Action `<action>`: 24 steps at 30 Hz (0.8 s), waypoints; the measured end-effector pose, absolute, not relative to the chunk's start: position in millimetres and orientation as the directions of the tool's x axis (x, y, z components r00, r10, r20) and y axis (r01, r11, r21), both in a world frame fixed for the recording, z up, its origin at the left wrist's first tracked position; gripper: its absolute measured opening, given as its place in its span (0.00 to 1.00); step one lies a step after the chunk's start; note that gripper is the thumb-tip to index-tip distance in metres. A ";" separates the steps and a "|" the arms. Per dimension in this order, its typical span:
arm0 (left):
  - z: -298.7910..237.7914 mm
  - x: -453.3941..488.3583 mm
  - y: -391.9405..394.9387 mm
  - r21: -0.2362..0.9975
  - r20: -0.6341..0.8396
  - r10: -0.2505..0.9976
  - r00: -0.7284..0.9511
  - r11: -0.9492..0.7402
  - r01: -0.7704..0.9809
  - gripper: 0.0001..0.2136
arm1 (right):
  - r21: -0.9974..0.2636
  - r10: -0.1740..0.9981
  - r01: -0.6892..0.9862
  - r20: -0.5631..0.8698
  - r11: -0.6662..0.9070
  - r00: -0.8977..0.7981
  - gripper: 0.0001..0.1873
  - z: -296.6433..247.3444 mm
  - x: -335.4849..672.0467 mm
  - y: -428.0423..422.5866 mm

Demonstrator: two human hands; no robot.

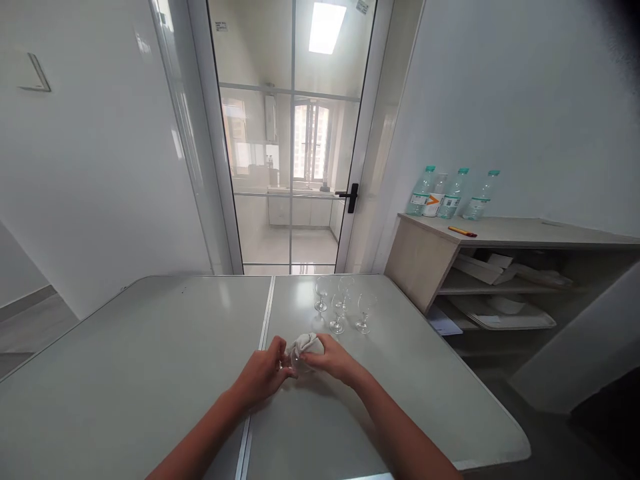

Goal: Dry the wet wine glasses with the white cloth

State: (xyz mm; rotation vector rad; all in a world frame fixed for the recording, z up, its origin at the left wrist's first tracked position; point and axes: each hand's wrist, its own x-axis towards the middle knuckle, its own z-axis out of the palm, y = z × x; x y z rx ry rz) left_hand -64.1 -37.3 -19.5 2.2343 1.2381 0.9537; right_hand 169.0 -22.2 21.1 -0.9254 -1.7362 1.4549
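Above the table's middle, my left hand (267, 370) is closed on the stem end of a small clear glass (296, 363), which lies tilted sideways. My right hand (331, 360) grips a white cloth (307, 343) and presses it at the mouth of that glass; part of the bowl is hidden by the cloth and fingers. Just beyond my hands stand several stemmed glasses, upright on the table, among them a front glass (337, 323), a right glass (364, 313) and a back left glass (321, 293).
The pale table (150, 353) has a metal seam (267, 310) running across it. A glass-paned door (290, 140) with a black handle (353, 198) is behind it. On the right, a wooden shelf unit (425, 257) carries several bottles (451, 195) and an orange object (462, 231).
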 end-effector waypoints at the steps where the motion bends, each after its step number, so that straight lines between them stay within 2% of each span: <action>1: -15.9 -61.8 -37.4 0.721 0.304 0.881 0.363 -0.462 0.517 0.16 | -0.962 0.844 0.120 0.149 0.244 -0.515 0.13 22.6 168.4 -22.7; 3: -8.3 -58.1 -37.5 0.860 0.203 0.907 0.369 -0.345 0.377 0.19 | -0.881 0.741 0.100 0.323 0.463 -0.588 0.16 26.0 168.5 -23.3; 5: -2.7 -55.5 -37.5 0.939 0.124 0.921 0.368 -0.229 0.256 0.22 | -0.769 0.592 0.024 0.471 0.638 -0.654 0.14 29.2 169.8 -23.5; 7: -0.4 -53.6 -37.8 0.973 0.064 0.929 0.365 -0.140 0.185 0.24 | -0.688 0.489 -0.032 0.546 0.725 -0.681 0.10 30.8 171.0 -23.5; 8: -0.2 -52.9 -38.1 0.980 0.044 0.929 0.368 -0.112 0.167 0.24 | -0.690 0.491 -0.037 0.550 0.723 -0.676 0.09 30.5 170.8 -23.6; 10: -1.1 -52.1 -39.0 0.983 0.045 0.931 0.363 -0.107 0.151 0.23 | -0.789 0.621 -0.016 0.496 0.615 -0.607 0.10 27.4 168.1 -24.0; 12: -3.0 -52.6 -39.9 0.970 0.105 0.939 0.328 -0.170 0.176 0.21 | -0.928 0.809 -0.029 0.338 0.370 -0.482 0.14 21.9 162.3 -24.6; 14: -6.0 -54.5 -40.2 0.918 0.195 0.937 0.290 -0.278 0.283 0.19 | -0.988 0.910 -0.124 0.133 0.091 -0.393 0.18 16.2 155.4 -25.1; 17: -12.9 -59.7 -39.4 0.723 0.319 0.902 0.290 -0.430 0.541 0.12 | -0.930 0.894 -0.293 -0.074 -0.221 -0.441 0.23 11.9 148.4 -25.5; 20: -21.5 -64.6 -37.6 0.502 0.433 0.831 0.349 -0.544 0.672 0.07 | -0.820 0.821 -0.360 -0.212 -0.444 -0.530 0.28 12.5 146.4 -24.9; 22: -26.6 -65.9 -36.2 0.426 0.483 0.794 0.368 -0.581 0.693 0.13 | -0.799 0.817 -0.362 -0.257 -0.480 -0.516 0.30 12.9 145.6 -24.1; 24: -29.6 -64.7 -35.0 0.417 0.509 0.781 0.362 -0.592 0.689 0.19 | -0.825 0.858 -0.368 -0.247 -0.430 -0.450 0.32 11.8 143.4 -24.1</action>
